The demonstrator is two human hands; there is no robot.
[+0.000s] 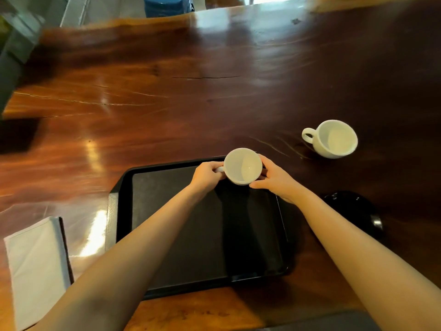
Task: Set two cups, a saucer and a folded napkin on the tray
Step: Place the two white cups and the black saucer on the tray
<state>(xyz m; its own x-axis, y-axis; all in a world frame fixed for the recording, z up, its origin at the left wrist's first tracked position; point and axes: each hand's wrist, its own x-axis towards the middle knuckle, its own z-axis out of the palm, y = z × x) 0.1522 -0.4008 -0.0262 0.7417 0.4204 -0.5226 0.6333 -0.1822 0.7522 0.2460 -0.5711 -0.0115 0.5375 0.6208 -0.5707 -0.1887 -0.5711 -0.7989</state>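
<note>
A black rectangular tray [167, 235] lies on the wooden table in front of me. At its far right corner is a white cup [242, 167], empty. My left hand [206, 176] pinches its handle, and my right hand [274, 181] wraps its right side. I cannot tell whether the cup rests on the tray or hangs just above it. A second white cup [334, 139] stands on the table to the right, handle pointing left. A black saucer [353, 211] lies on the table right of the tray. A folded white napkin [35, 266] lies at the near left.
The dark glossy wooden table [167, 103] stretches far ahead. A blue object [167, 5] stands beyond its far edge. A dark shape [16, 134] sits at the left edge. A grey strip [334, 322] runs along the near right.
</note>
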